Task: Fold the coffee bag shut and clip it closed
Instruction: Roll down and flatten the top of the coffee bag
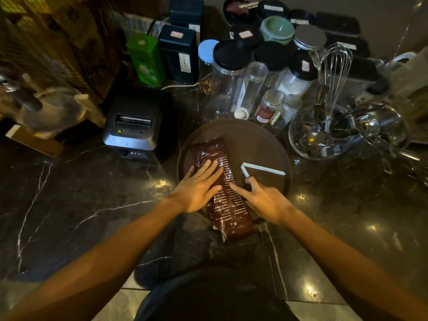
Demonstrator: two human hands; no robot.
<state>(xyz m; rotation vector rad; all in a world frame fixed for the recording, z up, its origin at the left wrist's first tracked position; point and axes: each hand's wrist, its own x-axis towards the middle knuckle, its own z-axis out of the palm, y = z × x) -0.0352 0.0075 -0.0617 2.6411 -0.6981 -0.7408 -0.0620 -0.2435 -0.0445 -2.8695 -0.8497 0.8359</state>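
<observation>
Left hand (199,187) lies flat, fingers spread, on one coffee bag (222,193); right hand (264,200) splayed beside it; one clip (261,169) at two o'clock.

café counter: receipt printer (136,126), jars (229,75)

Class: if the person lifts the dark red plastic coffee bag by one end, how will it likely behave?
The dark red plastic coffee bag would probably sag: its film wrinkles. Its glossy surface may be slippery. It looks well filled, so likely fairly heavy.
</observation>
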